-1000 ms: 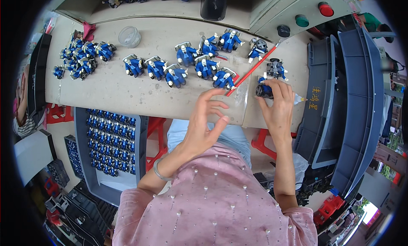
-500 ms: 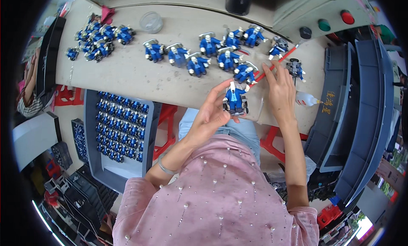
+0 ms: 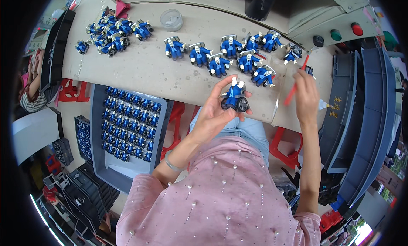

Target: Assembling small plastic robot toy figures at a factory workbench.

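My left hand (image 3: 211,120) is closed around a toy figure in a blue suit (image 3: 233,96), seated in a dark wheelchair, and holds it upright above the table's near edge. A big black wheel shows on its right side. My right hand (image 3: 307,97) grips a thin red stick (image 3: 291,95), tilted, its lower end pointing down toward the table; what kind of tool it is I cannot tell. Just past the left hand stand several similar blue figures (image 3: 219,66) in loose rows. A white squeeze bottle (image 3: 323,105) lies partly hidden behind my right wrist.
A pile of blue figures (image 3: 112,31) and a clear cup (image 3: 171,20) are on the table's far left. A grey tray (image 3: 97,131) with rows of figures stands below left. Grey bins (image 3: 340,131) border the right, near a red stool (image 3: 284,150).
My right hand has lifted the red stick off the table and moved right. The held figure has turned so its side wheel shows. The whole view has shifted a little.
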{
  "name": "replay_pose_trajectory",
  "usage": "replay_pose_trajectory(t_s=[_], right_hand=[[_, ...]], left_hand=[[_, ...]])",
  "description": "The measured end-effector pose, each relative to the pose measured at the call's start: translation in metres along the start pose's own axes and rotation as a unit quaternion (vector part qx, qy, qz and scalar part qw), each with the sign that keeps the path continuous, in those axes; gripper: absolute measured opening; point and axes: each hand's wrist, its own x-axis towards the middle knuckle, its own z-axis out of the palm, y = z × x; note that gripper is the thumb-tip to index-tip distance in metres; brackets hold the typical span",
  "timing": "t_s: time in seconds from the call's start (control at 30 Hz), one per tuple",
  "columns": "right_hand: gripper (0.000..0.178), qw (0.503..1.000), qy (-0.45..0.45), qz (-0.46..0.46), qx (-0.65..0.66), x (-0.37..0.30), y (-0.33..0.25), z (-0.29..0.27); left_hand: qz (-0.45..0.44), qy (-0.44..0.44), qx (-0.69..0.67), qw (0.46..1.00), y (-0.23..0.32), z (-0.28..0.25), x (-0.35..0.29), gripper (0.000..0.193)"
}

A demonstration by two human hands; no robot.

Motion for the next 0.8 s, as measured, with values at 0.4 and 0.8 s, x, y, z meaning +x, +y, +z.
replay_pose_trajectory(t_s=[0.4, 0.8], right_hand=[[0.017, 0.872, 0.243, 0.306, 0.294, 0.018, -0.044, -0.117], [0.024, 0.854, 0.018, 0.403, 0.329, -0.018, -0.019, -0.046]], left_hand=[[-0.022, -0.045, -0.158, 0.986, -0.003, -0.001, -0.002, 0.082], [0.045, 0.064, 0.187, 0.979, -0.003, 0.022, 0.011, 0.078]])
